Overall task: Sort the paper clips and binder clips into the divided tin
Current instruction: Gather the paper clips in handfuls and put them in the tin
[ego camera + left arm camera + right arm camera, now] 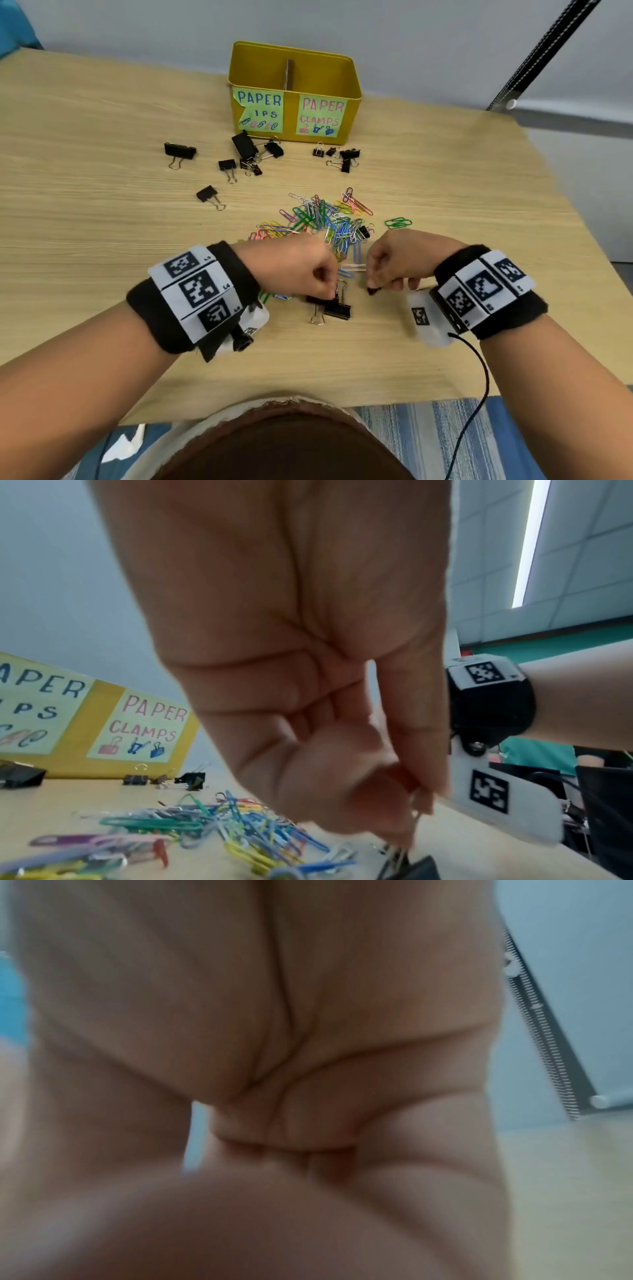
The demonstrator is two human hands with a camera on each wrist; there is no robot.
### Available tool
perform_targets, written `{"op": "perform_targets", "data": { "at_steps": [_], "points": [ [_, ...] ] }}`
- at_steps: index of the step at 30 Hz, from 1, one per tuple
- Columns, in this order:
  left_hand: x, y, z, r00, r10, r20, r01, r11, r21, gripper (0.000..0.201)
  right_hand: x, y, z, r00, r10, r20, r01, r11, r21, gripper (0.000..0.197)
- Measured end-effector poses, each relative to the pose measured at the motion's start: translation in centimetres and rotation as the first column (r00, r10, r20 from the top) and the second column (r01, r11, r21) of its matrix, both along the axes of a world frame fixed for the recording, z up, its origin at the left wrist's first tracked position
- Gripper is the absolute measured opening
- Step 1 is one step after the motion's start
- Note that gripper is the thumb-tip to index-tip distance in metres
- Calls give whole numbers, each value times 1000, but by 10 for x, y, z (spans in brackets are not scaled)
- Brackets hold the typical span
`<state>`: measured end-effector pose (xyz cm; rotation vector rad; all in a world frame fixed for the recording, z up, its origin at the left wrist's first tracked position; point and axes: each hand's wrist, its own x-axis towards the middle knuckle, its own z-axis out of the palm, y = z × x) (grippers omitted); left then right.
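Observation:
A yellow tin [289, 116] stands at the back, split by a cardboard divider [289, 73]. Its left label reads paper clips and its right label paper clamps. Coloured paper clips [329, 222] lie heaped mid-table. My left hand [330, 291] pinches the wire handle of a large black binder clip [337, 308] that rests on the table. The left wrist view shows the fingertips [394, 821] on that wire above the black binder clip [423, 868]. Just to the right, my right hand [375, 287] pinches a small black binder clip [373, 291]. Only a blurred palm [274, 1042] fills the right wrist view.
Several black binder clips lie loose in front of the tin: one far left [180, 152], a cluster [251, 152], and smaller ones [342, 156]. A lone green paper clip [398, 223] lies right of the heap. The table's right edge [561, 192] runs diagonally.

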<state>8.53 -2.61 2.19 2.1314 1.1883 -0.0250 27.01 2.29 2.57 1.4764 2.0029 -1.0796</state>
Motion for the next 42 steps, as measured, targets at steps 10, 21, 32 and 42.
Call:
{"op": "perform_targets", "data": {
  "at_steps": [10, 21, 32, 42],
  "points": [
    [10, 13, -10, 988, 124, 88, -120, 992, -44, 21, -4, 34, -16, 932, -301, -200, 355, 869, 344, 11],
    [37, 35, -26, 859, -210, -467, 239, 971, 3, 63, 36, 30, 9, 981, -176, 86, 165, 979, 122, 11],
    [-3, 39, -9, 952, 67, -299, 0, 976, 217, 45, 14, 45, -6, 982, -181, 55, 153, 932, 330, 34],
    [-92, 5, 8, 863, 284, -417, -377, 912, -160, 22, -29, 18, 4, 931, 174, 320, -286, 893, 348, 25]
  ]
}}
